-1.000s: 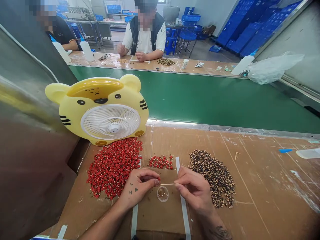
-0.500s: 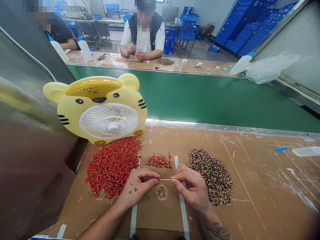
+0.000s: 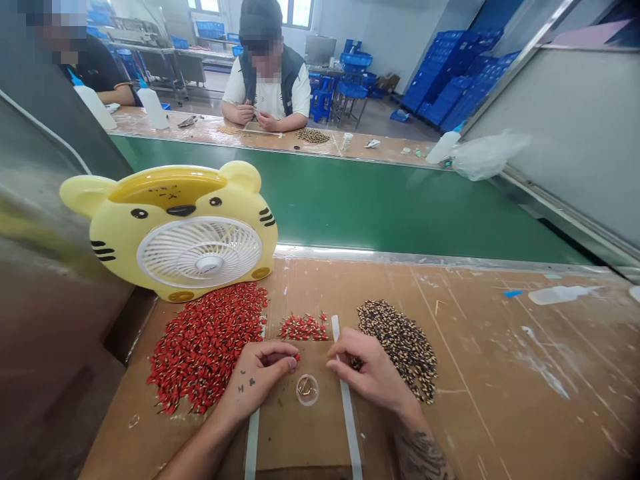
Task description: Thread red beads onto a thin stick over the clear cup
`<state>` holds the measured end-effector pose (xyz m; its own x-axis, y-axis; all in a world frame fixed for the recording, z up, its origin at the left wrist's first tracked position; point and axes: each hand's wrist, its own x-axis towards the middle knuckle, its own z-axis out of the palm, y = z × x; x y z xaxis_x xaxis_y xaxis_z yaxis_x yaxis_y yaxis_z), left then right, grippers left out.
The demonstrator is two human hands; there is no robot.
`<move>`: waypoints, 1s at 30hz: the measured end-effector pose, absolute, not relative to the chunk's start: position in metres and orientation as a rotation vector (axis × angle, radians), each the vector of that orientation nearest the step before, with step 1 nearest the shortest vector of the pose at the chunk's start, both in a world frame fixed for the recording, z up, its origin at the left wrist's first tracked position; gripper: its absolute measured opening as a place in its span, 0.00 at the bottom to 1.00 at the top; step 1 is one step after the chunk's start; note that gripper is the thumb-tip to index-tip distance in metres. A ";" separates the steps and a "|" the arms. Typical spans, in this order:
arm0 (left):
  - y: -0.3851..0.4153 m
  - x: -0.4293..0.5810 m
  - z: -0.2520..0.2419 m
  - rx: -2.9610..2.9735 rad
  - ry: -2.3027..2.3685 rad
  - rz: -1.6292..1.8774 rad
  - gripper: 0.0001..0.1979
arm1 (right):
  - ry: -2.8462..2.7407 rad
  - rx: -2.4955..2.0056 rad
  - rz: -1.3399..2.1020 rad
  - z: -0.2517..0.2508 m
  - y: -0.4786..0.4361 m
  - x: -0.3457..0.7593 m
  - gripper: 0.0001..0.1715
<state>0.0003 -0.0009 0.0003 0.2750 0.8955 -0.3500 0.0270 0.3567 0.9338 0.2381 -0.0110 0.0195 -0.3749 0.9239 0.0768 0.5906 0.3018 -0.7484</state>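
Observation:
My left hand (image 3: 265, 373) is closed in a pinch, with a small red piece (image 3: 297, 357) between thumb and fingertip. Opposite it, my right hand (image 3: 367, 367) is also pinched, apart from the left. A short pale bit of a thin stick (image 3: 337, 359) shows at its fingertips; the rest is hidden. Between and just below the hands stands a small clear round cup (image 3: 307, 390) with some brownish content. Beyond them lies a little group of red pieces with pale stems (image 3: 303, 327). A large red heap (image 3: 210, 340) is left, a black-and-tan heap (image 3: 400, 343) right.
A yellow animal-shaped fan (image 3: 183, 230) stands behind the red heap. White tape strips (image 3: 350, 420) border a brown board (image 3: 305, 440). A white bottle (image 3: 557, 295) lies at right. Past the green belt (image 3: 400, 213), a co-worker (image 3: 273, 80) handles small items; another person (image 3: 95, 63) sits left.
My hands have moved apart; the thin stick no longer spans the gap and the right fingers have drawn back from the red piece. The whole view has shifted, so the scene sits further left.

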 end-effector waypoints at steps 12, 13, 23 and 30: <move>0.002 -0.002 -0.003 1.009 1.073 0.837 0.07 | -2.451 -1.611 0.442 0.015 0.019 0.289 0.12; 0.002 -0.002 -0.003 1.001 1.060 0.839 0.07 | -2.457 -1.609 0.442 0.013 0.020 0.286 0.13; 0.001 0.000 -0.009 0.962 1.027 0.873 0.09 | -2.182 -1.573 0.547 0.021 0.015 0.273 0.10; -0.003 0.000 -0.008 0.971 0.994 0.994 0.10 | -1.722 -1.289 0.824 0.008 -0.007 0.240 0.06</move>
